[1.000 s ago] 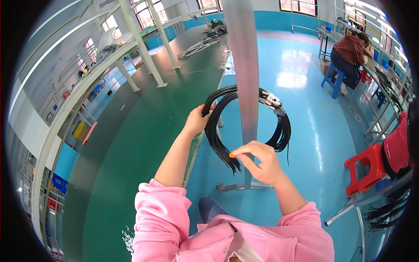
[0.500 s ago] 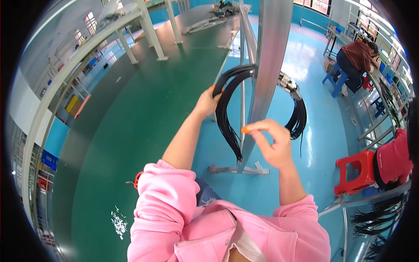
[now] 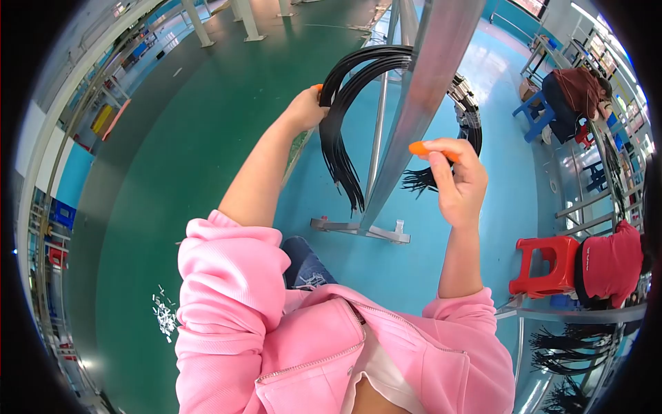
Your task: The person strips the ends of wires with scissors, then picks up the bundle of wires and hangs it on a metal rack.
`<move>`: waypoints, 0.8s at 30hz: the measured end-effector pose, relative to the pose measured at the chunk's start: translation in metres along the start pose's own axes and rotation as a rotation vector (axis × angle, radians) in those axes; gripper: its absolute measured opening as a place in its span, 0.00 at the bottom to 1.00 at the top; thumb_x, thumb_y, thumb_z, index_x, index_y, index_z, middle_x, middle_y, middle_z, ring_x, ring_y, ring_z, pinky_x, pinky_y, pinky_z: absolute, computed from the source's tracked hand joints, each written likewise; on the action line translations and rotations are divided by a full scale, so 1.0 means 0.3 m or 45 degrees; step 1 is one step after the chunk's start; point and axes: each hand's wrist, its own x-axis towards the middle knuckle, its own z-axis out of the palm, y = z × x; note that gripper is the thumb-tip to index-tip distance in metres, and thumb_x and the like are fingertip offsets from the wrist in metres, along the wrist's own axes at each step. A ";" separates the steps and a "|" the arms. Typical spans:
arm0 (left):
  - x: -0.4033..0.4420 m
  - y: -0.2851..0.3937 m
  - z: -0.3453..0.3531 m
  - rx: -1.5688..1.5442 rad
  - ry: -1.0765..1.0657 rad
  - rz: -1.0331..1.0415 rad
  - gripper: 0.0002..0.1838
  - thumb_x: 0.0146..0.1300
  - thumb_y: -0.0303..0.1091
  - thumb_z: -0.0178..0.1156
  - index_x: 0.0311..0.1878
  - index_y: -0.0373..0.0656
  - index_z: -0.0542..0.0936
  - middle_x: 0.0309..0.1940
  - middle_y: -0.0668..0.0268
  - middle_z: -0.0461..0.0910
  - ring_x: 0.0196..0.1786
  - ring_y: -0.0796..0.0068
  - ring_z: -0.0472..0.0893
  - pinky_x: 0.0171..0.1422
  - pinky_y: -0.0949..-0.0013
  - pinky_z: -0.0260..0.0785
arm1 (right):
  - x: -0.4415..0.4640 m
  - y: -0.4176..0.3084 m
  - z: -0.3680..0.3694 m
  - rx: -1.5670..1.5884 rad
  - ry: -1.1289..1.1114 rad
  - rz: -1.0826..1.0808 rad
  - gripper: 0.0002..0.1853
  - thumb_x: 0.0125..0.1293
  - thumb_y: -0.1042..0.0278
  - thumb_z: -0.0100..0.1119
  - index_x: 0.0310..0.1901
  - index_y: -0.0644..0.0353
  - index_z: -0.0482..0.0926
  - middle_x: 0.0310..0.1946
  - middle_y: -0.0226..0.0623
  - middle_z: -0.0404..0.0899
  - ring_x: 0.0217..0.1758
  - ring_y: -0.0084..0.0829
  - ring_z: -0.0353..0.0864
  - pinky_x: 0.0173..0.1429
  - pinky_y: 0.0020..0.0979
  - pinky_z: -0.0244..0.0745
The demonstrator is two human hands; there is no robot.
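My left hand (image 3: 307,109) is wrapped around the left side of a thick bundle of black cables (image 3: 336,134), its fingers partly hidden behind them. The bundle arches over a metal rack post (image 3: 422,90), and loose cable ends hang down on both sides. Silver connectors (image 3: 464,99) show on the bundle right of the post. My right hand (image 3: 460,181) is raised just right of the post, in front of the hanging cables. Its thumb and index finger stand apart, and I see nothing between them. Orange finger covers (image 3: 431,148) are on its fingertips.
The rack's foot (image 3: 358,230) stands on the blue floor. A green work surface (image 3: 186,159) with white scraps (image 3: 164,317) spreads to my left. At right are a red stool (image 3: 545,265), a person in red (image 3: 610,265), a farther seated person (image 3: 576,90) and more hanging black cables (image 3: 569,348).
The view has tilted down and shifted. My left hand stays on the cable bundle. My right hand has moved up and right, and its thumb and index finger have come apart.
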 end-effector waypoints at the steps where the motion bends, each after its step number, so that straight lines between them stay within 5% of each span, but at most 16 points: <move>1: -0.025 0.032 -0.024 0.096 -0.027 -0.021 0.25 0.44 0.29 0.63 0.50 0.41 0.73 0.41 0.57 0.78 0.46 0.60 0.77 0.50 0.65 0.67 | 0.004 0.011 0.005 0.019 0.014 0.015 0.05 0.59 0.78 0.52 0.36 0.63 0.77 0.32 0.36 0.80 0.35 0.23 0.78 0.41 0.22 0.71; 5: -0.116 0.135 -0.179 0.818 -0.112 0.117 0.27 0.43 0.28 0.64 0.52 0.43 0.72 0.43 0.58 0.78 0.48 0.59 0.76 0.51 0.64 0.67 | -0.004 0.022 0.037 0.023 -0.027 0.066 0.05 0.60 0.75 0.52 0.37 0.63 0.76 0.31 0.36 0.80 0.36 0.24 0.79 0.42 0.22 0.71; 7: -0.176 0.178 -0.286 0.977 0.006 0.202 0.23 0.51 0.31 0.60 0.52 0.39 0.71 0.41 0.61 0.77 0.43 0.73 0.78 0.49 0.71 0.68 | -0.015 0.005 0.060 0.059 -0.081 0.096 0.05 0.60 0.75 0.52 0.37 0.63 0.76 0.31 0.36 0.80 0.36 0.25 0.79 0.42 0.22 0.71; 9: -0.248 0.253 -0.401 0.419 0.135 0.159 0.21 0.56 0.35 0.57 0.52 0.38 0.71 0.43 0.60 0.76 0.44 0.73 0.76 0.51 0.71 0.67 | -0.016 0.006 0.103 0.100 -0.136 0.123 0.05 0.60 0.75 0.51 0.37 0.63 0.76 0.31 0.36 0.80 0.36 0.25 0.79 0.42 0.22 0.71; 11: -0.409 0.362 -0.487 -0.598 0.204 0.234 0.21 0.60 0.39 0.52 0.54 0.37 0.70 0.43 0.61 0.75 0.42 0.72 0.75 0.48 0.71 0.69 | -0.020 0.012 0.169 0.169 -0.210 0.134 0.05 0.60 0.76 0.51 0.37 0.64 0.76 0.31 0.36 0.80 0.36 0.25 0.79 0.42 0.22 0.71; 12: -0.484 0.373 -0.545 -0.760 0.161 0.379 0.24 0.62 0.44 0.50 0.55 0.36 0.68 0.50 0.59 0.71 0.43 0.70 0.74 0.43 0.70 0.71 | -0.020 0.017 0.214 0.219 -0.254 0.132 0.05 0.60 0.76 0.51 0.37 0.64 0.76 0.31 0.36 0.80 0.36 0.25 0.79 0.42 0.22 0.71; 13: -0.602 0.513 -0.551 -1.185 0.285 0.406 0.28 0.68 0.50 0.35 0.58 0.33 0.60 0.37 0.59 0.74 0.32 0.71 0.75 0.35 0.75 0.69 | -0.023 0.020 0.270 0.276 -0.302 0.128 0.05 0.60 0.76 0.51 0.37 0.64 0.76 0.31 0.36 0.80 0.36 0.24 0.79 0.42 0.22 0.71; 19: -1.125 0.579 -0.598 -1.348 0.607 0.574 0.27 0.66 0.50 0.40 0.56 0.33 0.62 0.43 0.58 0.71 0.36 0.68 0.74 0.34 0.71 0.70 | -0.157 -0.058 0.679 0.588 -1.009 0.082 0.04 0.57 0.78 0.52 0.33 0.65 0.77 0.30 0.36 0.80 0.35 0.24 0.78 0.41 0.24 0.72; 24: -1.392 0.570 -0.583 -1.252 0.970 0.533 0.27 0.65 0.50 0.44 0.55 0.33 0.63 0.47 0.58 0.68 0.38 0.66 0.74 0.33 0.69 0.71 | -0.297 -0.188 0.934 0.766 -1.430 -0.546 0.04 0.53 0.73 0.58 0.32 0.59 0.78 0.24 0.33 0.77 0.25 0.30 0.75 0.30 0.28 0.70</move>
